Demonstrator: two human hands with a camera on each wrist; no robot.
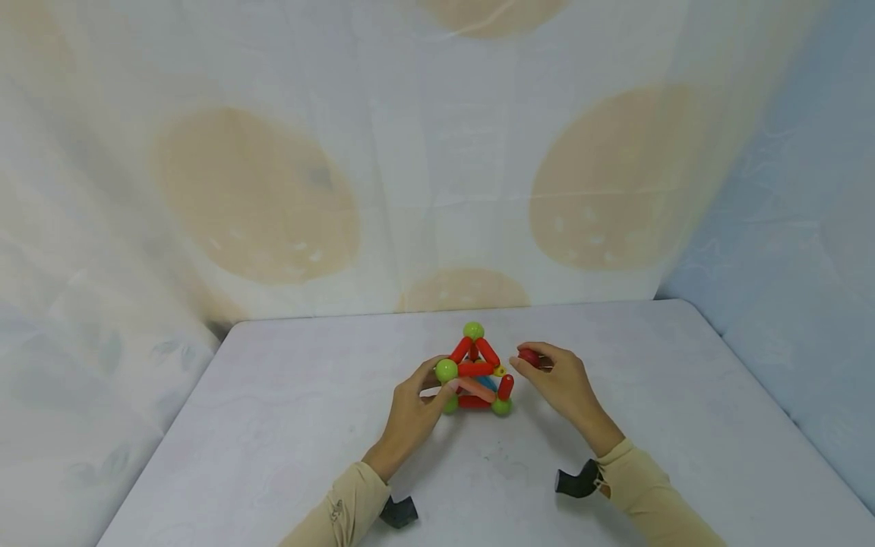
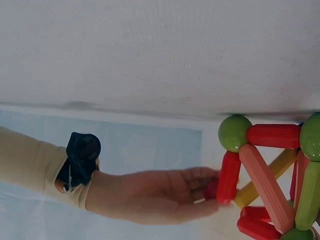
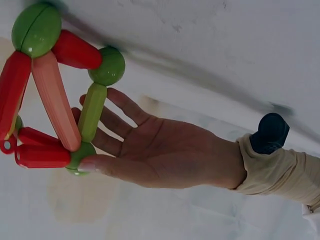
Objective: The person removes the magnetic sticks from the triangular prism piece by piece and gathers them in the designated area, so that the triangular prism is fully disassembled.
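A toy frame (image 1: 476, 370) of red, orange and green rods joined by green balls stands at the middle of the table. My left hand (image 1: 437, 384) rests against its left side. In the right wrist view the left hand (image 3: 165, 155) has straight fingers behind a green rod, and its thumb touches the lower green ball of the frame (image 3: 50, 100). My right hand (image 1: 522, 363) hovers just right of the frame and pinches a small red piece (image 1: 529, 355). The left wrist view shows the right hand (image 2: 160, 195) holding the red piece (image 2: 211, 190) close to a red rod of the frame (image 2: 270, 165).
The white table (image 1: 273, 425) stretches to both sides of the frame. A pale cloth with beige circles (image 1: 260, 197) hangs behind it, and a blue cloth (image 1: 786, 266) hangs at the right. Black camera mounts (image 1: 577, 481) sit on both wrists.
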